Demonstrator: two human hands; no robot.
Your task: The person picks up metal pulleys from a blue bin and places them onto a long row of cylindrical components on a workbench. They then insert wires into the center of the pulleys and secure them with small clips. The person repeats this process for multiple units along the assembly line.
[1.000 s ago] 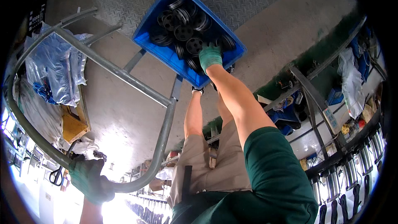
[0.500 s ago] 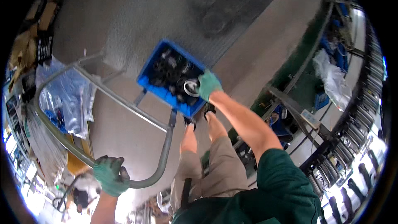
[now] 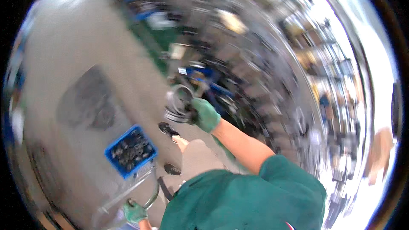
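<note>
My right hand (image 3: 207,116), in a green glove, is closed on a round silver ring-shaped metal part (image 3: 179,98) held up in front of me. Motion blur hides whether it is one piece or a few together. At the lower left, my left hand (image 3: 134,211), also gloved in green, grips the grey tubular cart handle (image 3: 152,198). Beyond that handle sits a blue plastic bin (image 3: 152,148) filled with dark round metal parts (image 3: 130,151).
On my right, a blurred roller conveyor (image 3: 272,81) runs past, with blue and white items (image 3: 196,72) along its near side. A dark mat (image 3: 91,102) lies on the grey floor ahead. My shoes (image 3: 168,130) are close to the bin.
My right hand has come up out of the bin with the ring-shaped part and swung right. The view has turned right toward the conveyor. My left hand stays on the cart handle.
</note>
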